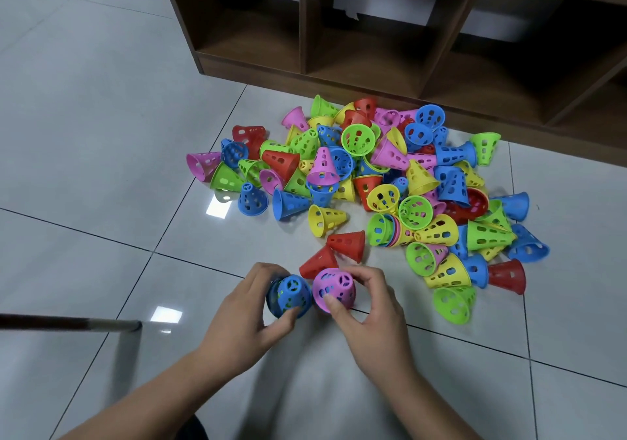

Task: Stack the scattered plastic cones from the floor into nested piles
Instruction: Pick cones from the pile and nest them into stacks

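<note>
A heap of perforated plastic cones (pixel 373 182) in red, blue, green, yellow and pink lies on the tiled floor. My left hand (pixel 244 310) grips a blue cone (pixel 290 295) with green showing through its holes. Right beside it, my right hand (pixel 366 300) holds a pink cone (pixel 334 288), thumb on its near side and fingers over its top. Two red cones (pixel 347 244) (pixel 319 265) lie just beyond my hands, apart from the heap.
A dark wooden shelf unit (pixel 407 49) with open compartments stands on the floor behind the heap. A thin rod (pixel 71 322) lies across the tiles at the lower left. Bare tiles (pixel 101 134) stretch to the left.
</note>
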